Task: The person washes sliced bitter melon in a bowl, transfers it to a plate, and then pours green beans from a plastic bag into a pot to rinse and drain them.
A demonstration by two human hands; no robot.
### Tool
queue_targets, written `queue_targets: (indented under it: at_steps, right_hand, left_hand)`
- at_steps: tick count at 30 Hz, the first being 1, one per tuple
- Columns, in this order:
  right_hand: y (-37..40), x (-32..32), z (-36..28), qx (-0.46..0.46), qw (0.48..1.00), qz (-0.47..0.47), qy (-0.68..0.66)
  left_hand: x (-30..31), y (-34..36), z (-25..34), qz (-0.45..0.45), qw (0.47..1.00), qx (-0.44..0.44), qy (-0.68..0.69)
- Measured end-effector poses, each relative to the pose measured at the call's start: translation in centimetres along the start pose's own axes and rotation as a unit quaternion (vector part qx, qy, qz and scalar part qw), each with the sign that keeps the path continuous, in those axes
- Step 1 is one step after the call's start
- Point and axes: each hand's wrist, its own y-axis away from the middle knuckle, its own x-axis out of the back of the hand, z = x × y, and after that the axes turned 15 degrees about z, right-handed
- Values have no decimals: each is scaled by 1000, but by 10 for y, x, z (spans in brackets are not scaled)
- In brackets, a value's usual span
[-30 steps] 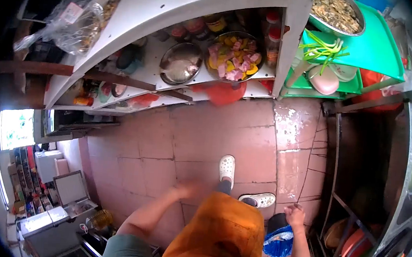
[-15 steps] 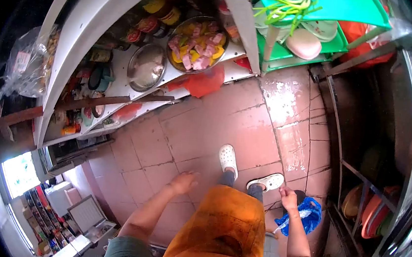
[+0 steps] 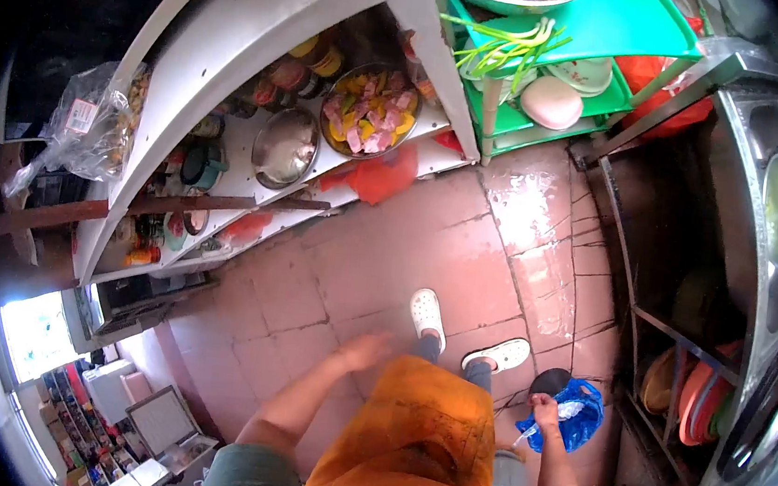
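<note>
Blurred by motion, my left hand (image 3: 365, 350) hangs over the tiled floor beside the orange apron (image 3: 410, 414); nothing can be made out in it. My right hand (image 3: 543, 410) is above a blue plastic bag (image 3: 582, 417) on the floor, with its fingers curled; whether it holds anything is too small to tell. A dark round object (image 3: 551, 381) lies by the bag. White clogs (image 3: 502, 354) are on the feet below me.
White shelves (image 3: 271, 200) at the left hold a bowl of meat and yellow pieces (image 3: 370, 115) and a metal bowl (image 3: 285, 148). A green rack (image 3: 615, 32) carries spring onions (image 3: 511, 45). A metal-framed stove (image 3: 741, 183) stands at the right.
The view has shifted, bringing a pan on top of the green rack into sight. My left hand has swung toward the apron, and my right hand is lower, nearer the blue bag.
</note>
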Motion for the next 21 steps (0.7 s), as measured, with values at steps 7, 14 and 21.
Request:
queue_targets:
  at_steps: [7,14,21]
  right_hand:
    - [-11,10,-68,34,997,26,64]
    - [-11,20,-178,176,974,77,119]
    - [-38,116,-131,47,891,405,-201]
  left_hand:
    - [-22,17,-20,22,997,-2,71]
    - [-10,44,-64,48,992,2,115]
    - [3,19,-171,27,969,73,235]
